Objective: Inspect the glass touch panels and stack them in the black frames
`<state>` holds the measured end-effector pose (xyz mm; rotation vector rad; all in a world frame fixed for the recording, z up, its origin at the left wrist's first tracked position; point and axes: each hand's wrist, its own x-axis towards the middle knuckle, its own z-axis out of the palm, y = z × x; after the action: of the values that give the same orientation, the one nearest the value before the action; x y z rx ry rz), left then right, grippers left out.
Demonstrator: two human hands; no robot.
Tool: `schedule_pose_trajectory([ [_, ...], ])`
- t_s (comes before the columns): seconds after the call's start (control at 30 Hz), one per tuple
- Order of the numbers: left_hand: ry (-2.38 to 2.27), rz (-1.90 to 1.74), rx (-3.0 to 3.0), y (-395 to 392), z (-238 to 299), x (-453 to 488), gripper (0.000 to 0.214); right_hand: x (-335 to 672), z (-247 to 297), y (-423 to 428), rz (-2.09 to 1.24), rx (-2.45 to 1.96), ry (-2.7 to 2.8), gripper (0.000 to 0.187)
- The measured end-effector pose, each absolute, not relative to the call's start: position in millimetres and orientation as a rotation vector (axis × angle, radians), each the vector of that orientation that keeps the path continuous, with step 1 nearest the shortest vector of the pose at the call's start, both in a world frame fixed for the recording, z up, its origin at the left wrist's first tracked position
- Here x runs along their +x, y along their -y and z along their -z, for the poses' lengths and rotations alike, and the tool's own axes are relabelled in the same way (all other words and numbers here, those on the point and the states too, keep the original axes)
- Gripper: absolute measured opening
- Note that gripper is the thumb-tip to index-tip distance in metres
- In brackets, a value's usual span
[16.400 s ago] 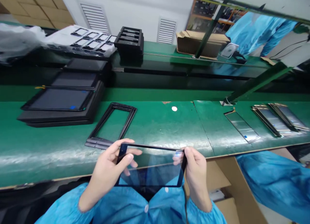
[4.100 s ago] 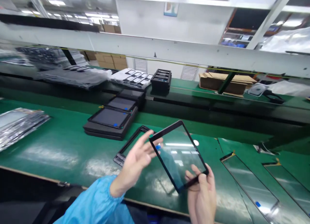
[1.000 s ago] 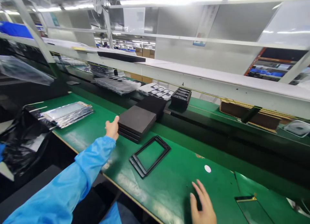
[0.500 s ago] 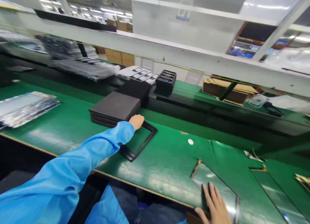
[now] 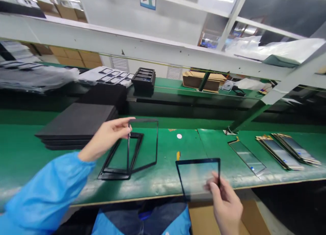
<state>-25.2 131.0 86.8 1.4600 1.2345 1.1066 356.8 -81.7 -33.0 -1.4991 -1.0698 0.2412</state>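
One head-worn view, from above and behind the fingers (image 5: 124, 131), facing forward and down, near the left hand (image 5: 108, 135) and right hand (image 5: 226, 201), green workbench (image 5: 163, 175) stretching past the fingers, wall (image 5: 109, 11) far beyond them.

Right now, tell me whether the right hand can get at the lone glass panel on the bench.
Probably yes, if freed first: nothing covers the lone glass panel, but the right hand holds another panel.
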Motion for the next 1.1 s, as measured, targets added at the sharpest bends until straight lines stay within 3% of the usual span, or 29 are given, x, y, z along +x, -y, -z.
schedule_pose_trajectory([
  [0.1, -1.072, -1.118, 1.38, -91, -73, 5, 0.057, 305, 27, 62, -0.74, -1.295, 0.815, 0.053],
  [0.23, -0.975, -1.106, 1.298, -55, -51, 27, 0.046, 268, 30, 57, -0.932, -1.183, 0.716, 0.068],
  [0.9, -0.924, -1.073, 1.266, -24, -25, 39, 0.037, 260, 40, 63, -0.945, -1.245, 0.685, 0.067],
  [1.1, -0.916, -1.043, 1.147, -24, -22, 44, 0.044, 260, 39, 68, -0.956, -1.317, 0.731, 0.069],
])
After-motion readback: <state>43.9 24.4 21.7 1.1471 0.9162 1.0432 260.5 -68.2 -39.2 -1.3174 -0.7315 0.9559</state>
